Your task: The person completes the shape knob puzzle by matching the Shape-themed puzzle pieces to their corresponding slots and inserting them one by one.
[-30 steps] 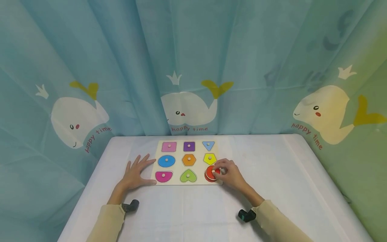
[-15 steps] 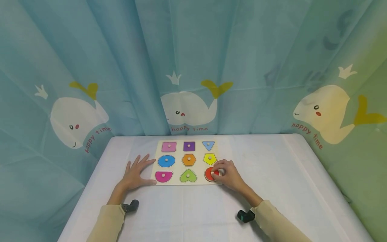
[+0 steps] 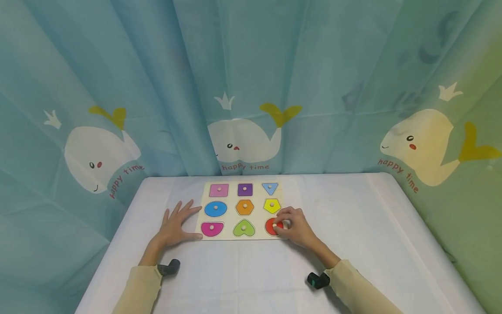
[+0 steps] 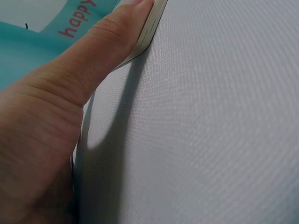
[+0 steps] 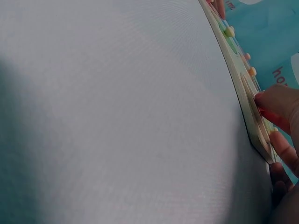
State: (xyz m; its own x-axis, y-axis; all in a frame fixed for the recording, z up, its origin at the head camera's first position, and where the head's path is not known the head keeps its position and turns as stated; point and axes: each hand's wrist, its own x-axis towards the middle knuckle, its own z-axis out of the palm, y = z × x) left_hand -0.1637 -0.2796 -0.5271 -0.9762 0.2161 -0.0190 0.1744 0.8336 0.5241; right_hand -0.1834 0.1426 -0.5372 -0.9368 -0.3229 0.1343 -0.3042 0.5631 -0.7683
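Observation:
A pale wooden knob puzzle board [image 3: 228,220] lies on the table. At its near right corner my right hand [image 3: 299,227] pinches the small knob of a red round puzzle piece [image 3: 269,227] between thumb and finger. That piece sits over its round spot; in the right wrist view its edge [image 5: 251,98] shows slightly proud of the board, and whether it is fully seated I cannot tell. My left hand [image 3: 174,227] spreads its straight fingers along the board's left side, the thumb [image 4: 110,39] resting on the near left corner.
Several other knobbed shapes sit in the board, among them a green heart [image 3: 244,228], a yellow pentagon [image 3: 272,206] and a magenta half-round [image 3: 212,229]. A white cloth [image 3: 243,279] covers the table. Behind hangs a blue-green whale-print curtain [image 3: 251,65].
The red round piece has come down and slightly left from a tilted position onto its spot, with my right hand still pinching its knob. My left hand has stayed in place.

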